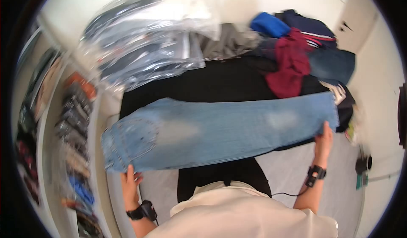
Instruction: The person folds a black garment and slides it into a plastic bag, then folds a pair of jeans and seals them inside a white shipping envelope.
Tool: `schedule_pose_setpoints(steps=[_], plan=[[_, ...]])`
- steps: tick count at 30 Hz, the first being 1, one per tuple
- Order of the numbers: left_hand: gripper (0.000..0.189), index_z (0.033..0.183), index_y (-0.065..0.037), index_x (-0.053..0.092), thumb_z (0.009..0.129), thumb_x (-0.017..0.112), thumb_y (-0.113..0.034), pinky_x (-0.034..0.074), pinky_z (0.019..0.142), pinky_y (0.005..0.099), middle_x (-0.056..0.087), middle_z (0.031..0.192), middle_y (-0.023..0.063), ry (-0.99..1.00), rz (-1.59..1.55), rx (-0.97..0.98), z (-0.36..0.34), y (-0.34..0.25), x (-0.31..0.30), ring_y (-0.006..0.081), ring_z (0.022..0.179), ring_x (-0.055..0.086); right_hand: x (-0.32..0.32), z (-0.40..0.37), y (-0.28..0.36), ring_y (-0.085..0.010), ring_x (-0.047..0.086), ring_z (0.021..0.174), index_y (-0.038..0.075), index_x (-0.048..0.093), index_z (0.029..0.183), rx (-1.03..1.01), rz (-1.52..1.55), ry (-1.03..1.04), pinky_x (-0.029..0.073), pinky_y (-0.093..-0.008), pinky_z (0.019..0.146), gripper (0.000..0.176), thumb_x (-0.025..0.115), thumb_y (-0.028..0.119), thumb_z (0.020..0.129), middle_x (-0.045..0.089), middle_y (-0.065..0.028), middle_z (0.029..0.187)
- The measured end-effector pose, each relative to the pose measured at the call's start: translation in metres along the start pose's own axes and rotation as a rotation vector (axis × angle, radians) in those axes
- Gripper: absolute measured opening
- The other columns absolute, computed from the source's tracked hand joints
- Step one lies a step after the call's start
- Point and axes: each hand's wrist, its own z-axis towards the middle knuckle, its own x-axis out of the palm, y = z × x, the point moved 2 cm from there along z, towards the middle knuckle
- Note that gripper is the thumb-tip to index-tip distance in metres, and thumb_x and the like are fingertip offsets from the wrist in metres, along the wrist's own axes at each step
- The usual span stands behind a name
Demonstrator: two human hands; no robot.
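Observation:
Light blue jeans [220, 128], folded lengthwise, lie stretched across a black-covered surface [203, 85]. The waist end with its back pocket is on the left and the leg hem on the right. At the lower left corner by the waist, my left hand [131, 180] grips the jeans' edge, its thumb side over the denim. My right hand [324, 138] holds the lower edge near the hem, with part of the fingers hidden by the cloth. Both wrists wear black straps with a small device.
Plastic-wrapped garments [148, 43] are piled at the back left. A grey cloth [229, 41], a maroon garment [290, 64] and dark and blue clothes [313, 30] lie at the back right. Shelves of folded clothes [76, 123] stand on the left.

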Motion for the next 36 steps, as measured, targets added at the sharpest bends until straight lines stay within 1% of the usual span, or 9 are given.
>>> schedule_pose_setpoints(steps=[5,8,13,19,21,24,29,34,36], plan=[[0.036,0.115,-0.010,0.051,0.089,0.069,-0.027,0.045,0.088,0.0352,0.054,0.110,0.0083,-0.013,-0.545,-0.122,0.006,0.025,0.003,0.0187,0.095,0.051,0.014,0.006,0.012,-0.0093,0.056,0.077,0.009,0.062,0.090,0.169,-0.124,0.065,0.040,-0.0254,0.062,0.030,0.068,0.039,0.090,0.063,0.0003,0.091],[0.029,0.108,-0.011,0.052,0.089,0.068,-0.026,0.045,0.087,0.0338,0.057,0.103,0.0064,0.082,-0.651,-0.217,0.007,0.023,0.006,0.0190,0.093,0.052,0.002,0.031,0.011,-0.0116,0.057,0.084,0.003,0.064,0.089,-0.015,0.094,0.101,0.044,-0.0285,0.068,0.026,0.069,0.029,0.090,0.065,-0.0059,0.097],[0.028,0.103,-0.008,0.055,0.089,0.068,-0.029,0.047,0.080,0.0328,0.061,0.091,0.0067,0.164,-0.564,-0.212,0.003,-0.003,-0.003,0.0200,0.085,0.057,0.051,0.009,0.089,-0.0172,0.059,0.098,-0.005,0.063,0.101,-0.268,0.362,-0.039,0.045,-0.0315,0.090,0.029,0.066,0.023,0.092,0.063,-0.0111,0.108],[0.030,0.082,-0.007,0.057,0.087,0.070,-0.034,0.047,0.068,0.0296,0.062,0.074,0.0071,0.121,-0.172,0.073,0.022,-0.051,-0.020,0.0173,0.064,0.058,0.111,0.076,0.116,-0.0230,0.055,0.117,-0.010,0.054,0.126,-0.142,0.268,0.267,0.041,-0.0318,0.102,0.048,0.064,0.024,0.093,0.057,-0.0176,0.128],[0.038,0.064,-0.011,0.052,0.084,0.073,-0.034,0.044,0.066,0.0279,0.056,0.064,0.0018,0.030,-0.151,0.236,0.046,-0.071,-0.022,0.0125,0.062,0.053,0.144,0.100,0.127,-0.0223,0.057,0.115,-0.008,0.057,0.123,-0.041,0.296,0.340,0.042,-0.0320,0.100,0.043,0.063,0.023,0.093,0.060,-0.0164,0.125],[0.031,0.065,-0.018,0.052,0.084,0.074,-0.029,0.037,0.063,0.0253,0.048,0.064,-0.0061,-0.071,-0.272,0.464,0.090,-0.116,-0.020,0.0073,0.062,0.045,0.174,0.125,0.154,-0.0200,0.059,0.108,-0.007,0.058,0.119,-0.133,0.316,0.374,0.045,-0.0304,0.094,0.040,0.062,0.023,0.094,0.062,-0.0129,0.120],[0.020,0.073,-0.013,0.060,0.088,0.069,-0.022,0.038,0.073,0.0255,0.059,0.080,-0.0033,-0.272,-0.509,0.740,0.065,-0.185,-0.006,0.0076,0.075,0.050,0.171,0.113,0.192,-0.0203,0.056,0.113,-0.009,0.056,0.121,-0.208,0.450,0.341,0.042,-0.0308,0.097,0.041,0.062,0.022,0.095,0.059,-0.0134,0.124],[0.020,0.078,-0.008,0.063,0.087,0.070,-0.024,0.038,0.070,0.0255,0.062,0.082,0.0004,-0.144,-0.286,0.626,0.056,-0.124,-0.016,0.0081,0.074,0.051,0.127,0.106,0.128,-0.0133,0.054,0.077,-0.005,0.064,0.097,-0.243,0.231,0.173,0.042,-0.0285,0.067,0.039,0.069,0.032,0.087,0.061,-0.0061,0.087],[0.030,0.072,-0.006,0.062,0.083,0.075,-0.030,0.039,0.065,0.0264,0.062,0.075,0.0025,-0.092,-0.043,0.422,0.048,-0.081,-0.012,0.0094,0.069,0.052,0.083,0.140,0.062,-0.0157,0.054,0.080,-0.007,0.065,0.098,-0.159,-0.194,0.170,0.044,-0.0317,0.074,0.041,0.069,0.032,0.084,0.063,-0.0082,0.091]])
